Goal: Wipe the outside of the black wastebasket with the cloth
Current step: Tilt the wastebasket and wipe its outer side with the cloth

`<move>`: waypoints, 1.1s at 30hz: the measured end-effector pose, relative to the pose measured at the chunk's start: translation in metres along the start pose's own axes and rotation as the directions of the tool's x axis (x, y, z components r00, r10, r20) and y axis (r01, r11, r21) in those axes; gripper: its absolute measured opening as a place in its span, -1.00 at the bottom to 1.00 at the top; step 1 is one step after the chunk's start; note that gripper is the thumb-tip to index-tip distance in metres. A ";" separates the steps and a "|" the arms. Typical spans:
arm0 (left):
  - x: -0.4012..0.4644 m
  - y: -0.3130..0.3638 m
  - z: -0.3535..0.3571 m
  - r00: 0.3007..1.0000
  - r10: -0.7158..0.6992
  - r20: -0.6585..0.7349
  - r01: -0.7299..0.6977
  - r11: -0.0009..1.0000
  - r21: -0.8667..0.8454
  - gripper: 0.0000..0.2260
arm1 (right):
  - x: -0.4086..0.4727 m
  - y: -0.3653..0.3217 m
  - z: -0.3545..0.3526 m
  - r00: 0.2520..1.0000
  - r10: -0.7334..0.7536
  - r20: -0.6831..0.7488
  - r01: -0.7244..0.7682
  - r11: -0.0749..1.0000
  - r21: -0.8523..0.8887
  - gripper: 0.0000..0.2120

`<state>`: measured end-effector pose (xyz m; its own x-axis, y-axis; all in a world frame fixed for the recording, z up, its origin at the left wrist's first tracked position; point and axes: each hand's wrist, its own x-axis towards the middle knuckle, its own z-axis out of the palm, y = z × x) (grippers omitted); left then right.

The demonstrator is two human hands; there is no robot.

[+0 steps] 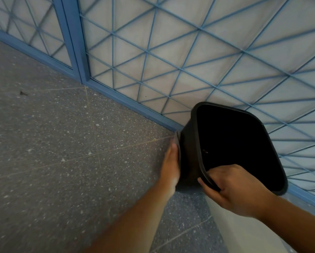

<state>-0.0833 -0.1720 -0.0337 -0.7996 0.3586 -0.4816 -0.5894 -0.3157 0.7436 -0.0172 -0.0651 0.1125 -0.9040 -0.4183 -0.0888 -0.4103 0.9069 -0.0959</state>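
The black wastebasket (231, 143) is held off the floor, tilted with its open mouth toward me. My right hand (233, 190) grips its near rim, fingers curled inside and thumb outside. My left hand (171, 165) lies flat against the basket's left outer wall and presses a grey cloth (177, 137) to it. Only a strip of the cloth shows past my fingertips. The hand looks blurred.
Grey speckled terrazzo floor (61, 143) spreads to the left and below. A blue metal frame with a lattice grille over pale panels (171, 61) runs behind the basket. A small dark scrap (22, 93) lies on the floor at the far left.
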 end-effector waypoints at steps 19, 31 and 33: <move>0.029 -0.023 -0.016 0.999 -0.040 0.000 0.040 0.995 0.093 -0.49 | 0.000 0.001 0.003 0.997 -0.044 -0.062 0.045 0.999 0.014 -0.72; -0.058 0.004 0.025 0.958 0.285 -0.024 -0.286 0.958 -0.002 -0.57 | -0.001 0.000 0.002 0.999 -0.029 -0.018 0.031 0.998 0.061 -0.67; -0.054 0.019 0.027 0.940 0.340 0.022 -0.340 0.940 0.037 -0.56 | -0.002 0.001 0.002 0.999 -0.036 -0.013 0.036 0.998 0.057 -0.71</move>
<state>-0.0482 -0.1737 0.0189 -0.9497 0.2491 -0.1900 -0.2773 -0.3865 0.8796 -0.0156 -0.0635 0.1101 -0.8903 -0.4496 -0.0721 -0.4352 0.8867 -0.1559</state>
